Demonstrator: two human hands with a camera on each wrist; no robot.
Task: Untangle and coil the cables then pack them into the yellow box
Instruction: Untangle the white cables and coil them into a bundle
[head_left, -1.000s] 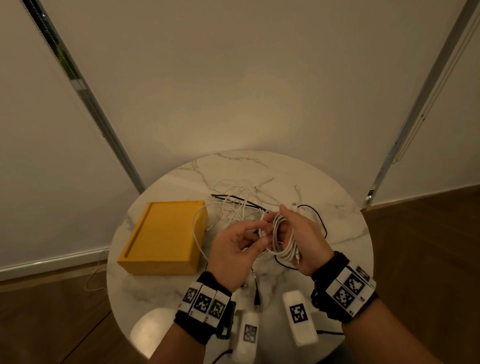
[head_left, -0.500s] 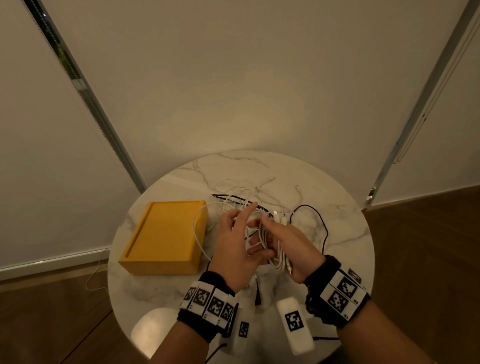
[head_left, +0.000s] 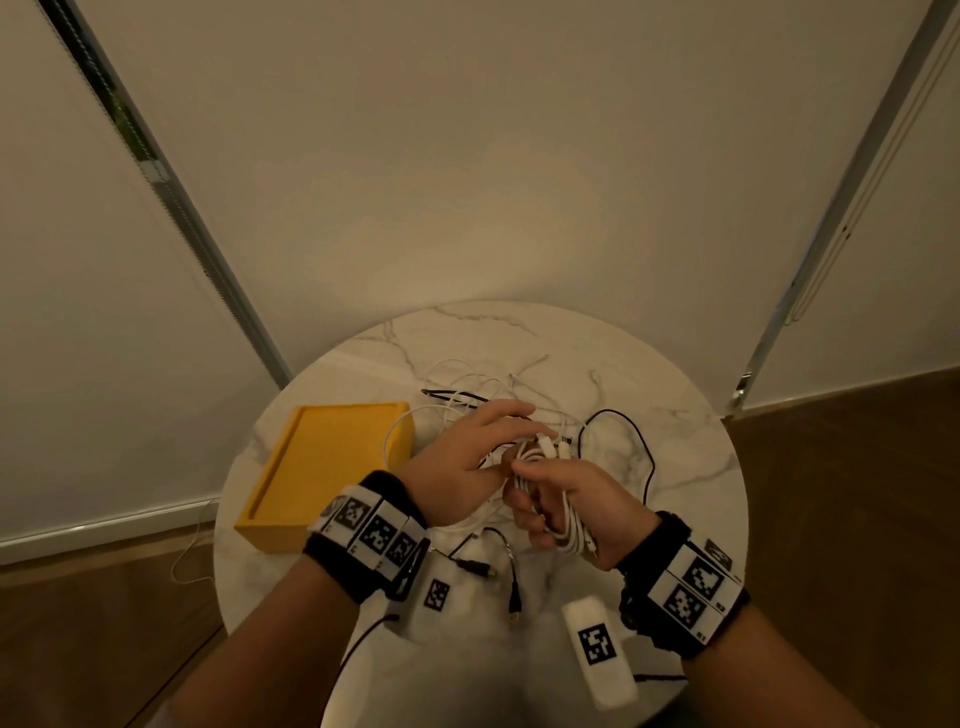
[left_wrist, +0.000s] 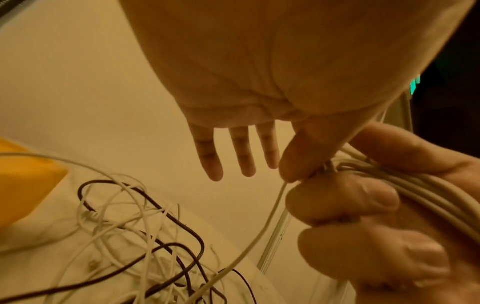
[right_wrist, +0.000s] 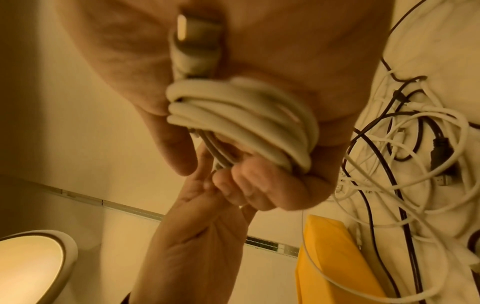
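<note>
My right hand (head_left: 540, 514) grips a coiled white cable (head_left: 569, 525) over the middle of the round marble table (head_left: 519, 332). In the right wrist view the coil (right_wrist: 241, 115) wraps my palm, its USB plug pointing at the camera. My left hand (head_left: 519, 431) reaches over the coil's top. Its thumb and forefinger pinch the cable's loose strand (left_wrist: 270, 214); the other fingers (left_wrist: 244, 156) stay straight. That strand trails down into a tangle of white and black cables (head_left: 467, 395) on the table behind my hands. The open yellow box (head_left: 322, 467) lies to the left.
Two white tagged devices (head_left: 600, 649) lie near the table's front edge, with black USB plugs (head_left: 514, 603) between them. A black cable (head_left: 644, 447) loops to the right. A thin white wire (head_left: 192, 545) hangs to the wooden floor on the left. The wall stands close behind.
My left hand has turned palm down and moved right, over the coil. My right hand has drawn nearer with the coil and lowered it.
</note>
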